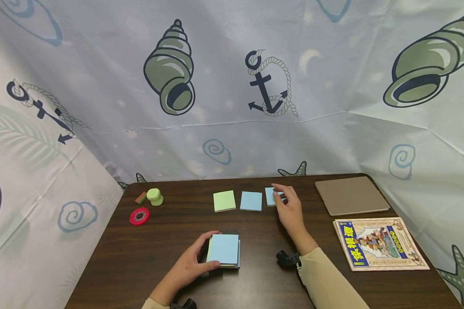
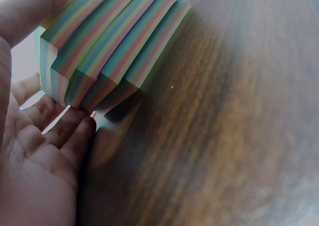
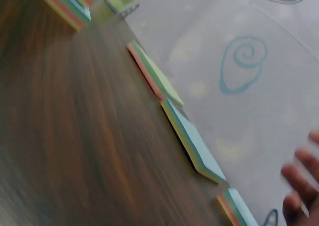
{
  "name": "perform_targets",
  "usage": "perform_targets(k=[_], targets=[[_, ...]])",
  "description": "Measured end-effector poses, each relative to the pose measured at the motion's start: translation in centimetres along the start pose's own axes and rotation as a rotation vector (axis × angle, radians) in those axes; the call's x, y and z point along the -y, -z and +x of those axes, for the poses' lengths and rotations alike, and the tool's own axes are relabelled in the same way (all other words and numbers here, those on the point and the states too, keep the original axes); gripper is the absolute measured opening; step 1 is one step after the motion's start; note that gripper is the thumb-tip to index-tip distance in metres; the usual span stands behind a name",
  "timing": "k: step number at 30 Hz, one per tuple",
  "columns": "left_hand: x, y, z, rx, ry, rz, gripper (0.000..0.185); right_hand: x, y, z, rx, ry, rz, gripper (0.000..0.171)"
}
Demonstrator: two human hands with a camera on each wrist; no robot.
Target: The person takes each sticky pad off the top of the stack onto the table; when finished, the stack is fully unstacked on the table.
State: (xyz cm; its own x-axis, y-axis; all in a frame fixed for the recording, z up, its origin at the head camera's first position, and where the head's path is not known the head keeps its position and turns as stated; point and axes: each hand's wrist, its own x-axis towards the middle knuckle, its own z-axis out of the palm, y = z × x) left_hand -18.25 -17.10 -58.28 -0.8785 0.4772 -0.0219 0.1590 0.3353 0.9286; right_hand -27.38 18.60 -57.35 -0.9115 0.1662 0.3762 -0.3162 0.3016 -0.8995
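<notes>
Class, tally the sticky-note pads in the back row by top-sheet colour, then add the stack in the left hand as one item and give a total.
Light green sticky-note pad: 1
Light blue sticky-note pads: 2
Blue-topped pad stack, held by the left hand: 1
Total: 4

Rightmost blue pad (image 1: 270,198) — partly hidden.
</notes>
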Motion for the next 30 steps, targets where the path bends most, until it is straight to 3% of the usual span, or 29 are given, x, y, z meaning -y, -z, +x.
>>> perform_targets(k=[2, 5, 9, 16, 21, 23, 28, 30], targets=[[0.0, 0.0, -0.1, -0.003, 0.006, 0.004, 0.085, 0.5, -0.7, -0.5, 0.043, -0.014, 0.184, 0.03], [0.1, 0.0, -0.1, -0.01, 0.017, 0.009, 0.086, 1.2, -2.0, -1.4, 0.176, -0.039, 0.447, 0.037], [0.0, -0.1, -0.1, -0.014, 0.02, 0.008, 0.086, 1.9, -3.4, -2.4, 0.4, -0.045, 0.602, 0.041], [0.1, -0.3, 0.0, -0.008, 0.019, 0.0, 0.086, 2.7, -4.6, -4.0, 0.643, 0.04, 0.532, 0.035], [0.2, -0.3, -0.1, -0.019, 0.039, 0.012, 0.085, 2.6, -5.4, -4.7, 0.751, 0.051, 0.466, 0.037], [0.2, -0.2, -0.1, -0.016, 0.044, 0.015, 0.084, 2.5, -5.7, -4.9, 0.78, 0.076, 0.427, 0.048], [0.0, 0.0, -0.1, -0.011, 0.028, 0.006, 0.083, 2.5, -6.2, -5.1, 0.888, 0.14, 0.223, 0.103], [-0.1, 0.1, -0.1, -0.004, 0.023, -0.003, 0.083, 2.6, -6.4, -5.1, 0.924, 0.151, 0.15, 0.106]])
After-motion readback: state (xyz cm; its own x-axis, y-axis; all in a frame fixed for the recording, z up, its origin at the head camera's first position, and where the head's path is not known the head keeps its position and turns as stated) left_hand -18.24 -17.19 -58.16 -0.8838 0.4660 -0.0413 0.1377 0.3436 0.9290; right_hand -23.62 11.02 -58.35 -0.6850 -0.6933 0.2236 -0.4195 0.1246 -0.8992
